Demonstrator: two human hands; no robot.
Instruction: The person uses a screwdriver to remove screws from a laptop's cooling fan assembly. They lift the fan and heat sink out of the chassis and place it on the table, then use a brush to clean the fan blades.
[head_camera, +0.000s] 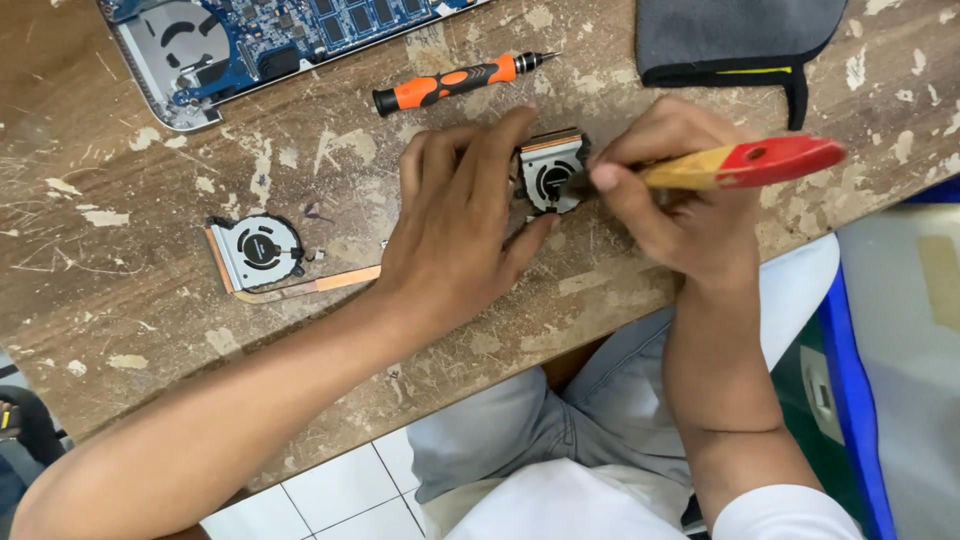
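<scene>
My left hand (455, 225) holds a small silver laptop cooling fan (551, 176) on the worn wooden table (150, 330), thumb under it and fingers along its left side. My right hand (668, 190) grips a paintbrush with a red and yellow wooden handle (745, 163), its bristle end pressed against the fan's right edge. The brush's bristles are hidden by my fingers.
A second fan with a copper heat pipe (258, 252) lies to the left. An orange and black screwdriver (455, 82) rests above my hands. An open laptop base with a blue circuit board (250, 40) sits at top left, a grey pouch (735, 40) at top right.
</scene>
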